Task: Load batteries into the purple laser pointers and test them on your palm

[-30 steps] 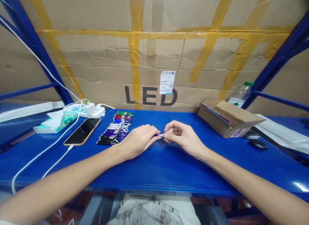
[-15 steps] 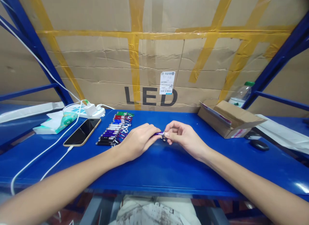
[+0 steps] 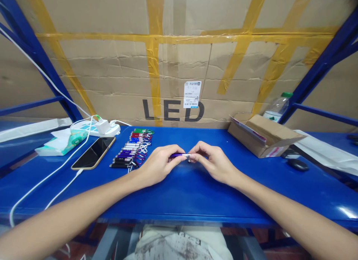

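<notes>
My left hand (image 3: 161,164) pinches a slim purple mini flashlight (image 3: 176,155) between thumb and fingers, holding it level above the table. My right hand (image 3: 214,161) closes its thumb and index finger at the flashlight's silver end. Small dark or shiny bits show beneath those fingertips, too small to make out. To the left of my left hand, a row of similar mini flashlights (image 3: 127,154) lies on the blue table (image 3: 181,196). They are black, purple, silver, blue, red and green, with carabiner clips toward the right.
On the left lie a phone (image 3: 93,152) with a charging cable, a tissue pack (image 3: 62,142) and a power strip (image 3: 112,130). At right are an open cardboard box (image 3: 246,139), a black mouse (image 3: 297,164) and a bottle (image 3: 278,107). A large taped carton (image 3: 120,81) stands behind.
Both hands remain together at the flashlight. More of its purple body and silver end now shows between the fingers, and the right fingertips have drawn in closer. The view has shifted slightly.
</notes>
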`<control>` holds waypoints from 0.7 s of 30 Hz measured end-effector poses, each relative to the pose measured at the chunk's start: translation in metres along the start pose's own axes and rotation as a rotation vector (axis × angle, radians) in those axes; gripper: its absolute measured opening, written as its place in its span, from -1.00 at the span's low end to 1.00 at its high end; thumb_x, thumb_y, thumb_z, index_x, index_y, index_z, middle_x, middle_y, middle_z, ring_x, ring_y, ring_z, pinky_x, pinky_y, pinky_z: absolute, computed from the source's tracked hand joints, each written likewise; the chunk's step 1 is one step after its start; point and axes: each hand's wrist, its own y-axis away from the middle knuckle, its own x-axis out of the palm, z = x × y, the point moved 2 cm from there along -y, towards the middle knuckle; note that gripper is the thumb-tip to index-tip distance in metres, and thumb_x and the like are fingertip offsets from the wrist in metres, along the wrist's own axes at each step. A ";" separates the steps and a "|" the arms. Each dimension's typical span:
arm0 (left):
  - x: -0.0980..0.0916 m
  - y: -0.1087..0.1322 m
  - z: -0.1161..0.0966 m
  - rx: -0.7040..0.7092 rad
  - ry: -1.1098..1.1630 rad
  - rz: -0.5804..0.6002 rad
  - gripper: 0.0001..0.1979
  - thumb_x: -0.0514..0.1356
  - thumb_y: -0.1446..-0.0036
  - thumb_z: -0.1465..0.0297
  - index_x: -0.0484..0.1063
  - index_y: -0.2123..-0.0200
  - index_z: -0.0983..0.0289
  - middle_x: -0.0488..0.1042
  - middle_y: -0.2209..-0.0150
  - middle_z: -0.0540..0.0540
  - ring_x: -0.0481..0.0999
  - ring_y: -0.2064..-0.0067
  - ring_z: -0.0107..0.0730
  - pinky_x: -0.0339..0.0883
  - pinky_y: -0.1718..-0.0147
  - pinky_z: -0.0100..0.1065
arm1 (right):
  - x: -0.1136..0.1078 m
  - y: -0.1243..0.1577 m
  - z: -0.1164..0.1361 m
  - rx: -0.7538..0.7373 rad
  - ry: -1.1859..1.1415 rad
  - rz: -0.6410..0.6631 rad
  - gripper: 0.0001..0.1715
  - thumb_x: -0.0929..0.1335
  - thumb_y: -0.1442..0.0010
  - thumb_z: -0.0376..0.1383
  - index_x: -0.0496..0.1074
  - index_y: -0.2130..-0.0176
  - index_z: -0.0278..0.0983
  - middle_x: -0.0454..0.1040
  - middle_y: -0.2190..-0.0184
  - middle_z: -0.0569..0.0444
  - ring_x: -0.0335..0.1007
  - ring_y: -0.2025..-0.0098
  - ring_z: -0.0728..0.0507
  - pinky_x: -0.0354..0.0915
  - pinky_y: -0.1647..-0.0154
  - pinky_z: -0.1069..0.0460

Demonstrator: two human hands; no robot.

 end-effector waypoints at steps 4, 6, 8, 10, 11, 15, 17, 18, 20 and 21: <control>0.001 0.003 0.003 0.084 -0.084 0.002 -0.84 0.21 -0.49 0.33 0.57 0.07 0.25 0.67 0.14 0.07 0.63 0.13 -0.29 0.43 0.08 -0.31 | 0.004 0.001 0.001 0.038 -0.022 0.014 -0.79 0.38 -0.47 -0.18 0.49 0.23 -0.20 0.60 0.33 0.09 0.52 0.29 -0.12 0.39 0.22 0.00; 0.002 0.004 0.005 0.138 -0.140 -0.006 -0.83 0.18 -0.50 0.33 0.56 0.05 0.25 0.65 0.14 0.08 0.61 0.12 -0.27 0.44 0.07 -0.28 | 0.007 0.002 0.001 0.072 -0.055 0.012 -0.77 0.38 -0.47 -0.15 0.47 0.23 -0.20 0.59 0.34 0.08 0.51 0.29 -0.13 0.39 0.22 -0.01; 0.002 0.005 0.007 0.170 -0.178 -0.019 -0.83 0.17 -0.51 0.33 0.55 0.04 0.26 0.64 0.16 0.09 0.60 0.13 -0.26 0.44 0.08 -0.27 | 0.009 0.002 0.000 0.109 -0.101 0.005 -0.74 0.38 -0.47 -0.11 0.46 0.23 -0.20 0.58 0.35 0.07 0.50 0.29 -0.13 0.40 0.22 -0.03; 0.003 0.006 0.009 0.181 -0.201 -0.031 -0.82 0.17 -0.51 0.33 0.55 0.04 0.26 0.63 0.17 0.09 0.59 0.15 -0.26 0.44 0.11 -0.27 | 0.011 0.002 0.000 0.135 -0.122 0.004 -0.72 0.37 -0.48 -0.08 0.44 0.23 -0.20 0.57 0.36 0.07 0.49 0.30 -0.14 0.40 0.23 -0.03; 0.004 0.006 0.009 0.179 -0.207 -0.033 -0.82 0.17 -0.51 0.33 0.55 0.04 0.26 0.63 0.18 0.10 0.59 0.15 -0.26 0.44 0.11 -0.27 | 0.011 0.002 0.000 0.139 -0.112 0.007 -0.71 0.36 -0.48 -0.08 0.43 0.23 -0.19 0.56 0.36 0.08 0.48 0.31 -0.13 0.39 0.24 -0.02; 0.004 0.003 0.004 0.101 -0.160 -0.027 -0.83 0.21 -0.48 0.33 0.59 0.07 0.25 0.68 0.17 0.09 0.63 0.18 -0.28 0.44 0.16 -0.31 | 0.010 0.001 0.000 0.086 0.020 0.044 -0.71 0.29 -0.54 -0.10 0.38 0.23 -0.18 0.53 0.36 0.10 0.45 0.33 -0.11 0.32 0.26 0.00; 0.003 0.001 0.000 0.007 -0.076 -0.017 -0.83 0.23 -0.47 0.31 0.61 0.10 0.25 0.69 0.22 0.05 0.65 0.25 -0.32 0.43 0.23 -0.35 | 0.009 0.001 0.000 0.048 0.074 0.058 -0.71 0.26 -0.56 -0.12 0.36 0.22 -0.17 0.52 0.36 0.11 0.44 0.33 -0.11 0.30 0.27 0.00; 0.003 0.000 -0.002 -0.037 -0.028 -0.011 -0.81 0.23 -0.46 0.30 0.62 0.12 0.25 0.69 0.28 0.03 0.64 0.30 -0.34 0.42 0.27 -0.37 | 0.008 0.001 -0.001 0.034 0.089 0.058 -0.72 0.25 -0.56 -0.13 0.34 0.22 -0.16 0.51 0.35 0.10 0.44 0.33 -0.11 0.29 0.27 0.00; 0.003 -0.001 -0.004 -0.095 0.045 0.004 -0.78 0.23 -0.46 0.27 0.63 0.14 0.25 0.66 0.37 -0.01 0.62 0.37 -0.36 0.40 0.33 -0.39 | 0.008 0.001 -0.001 0.011 0.109 0.051 -0.73 0.25 -0.57 -0.15 0.33 0.21 -0.16 0.51 0.33 0.10 0.45 0.32 -0.12 0.29 0.25 0.00; 0.003 -0.001 -0.004 -0.106 0.063 0.008 -0.77 0.23 -0.46 0.26 0.63 0.15 0.26 0.65 0.40 -0.02 0.62 0.38 -0.36 0.39 0.34 -0.39 | 0.009 0.001 -0.001 -0.001 0.122 0.047 -0.74 0.25 -0.57 -0.16 0.33 0.21 -0.16 0.51 0.32 0.09 0.45 0.31 -0.12 0.28 0.24 -0.01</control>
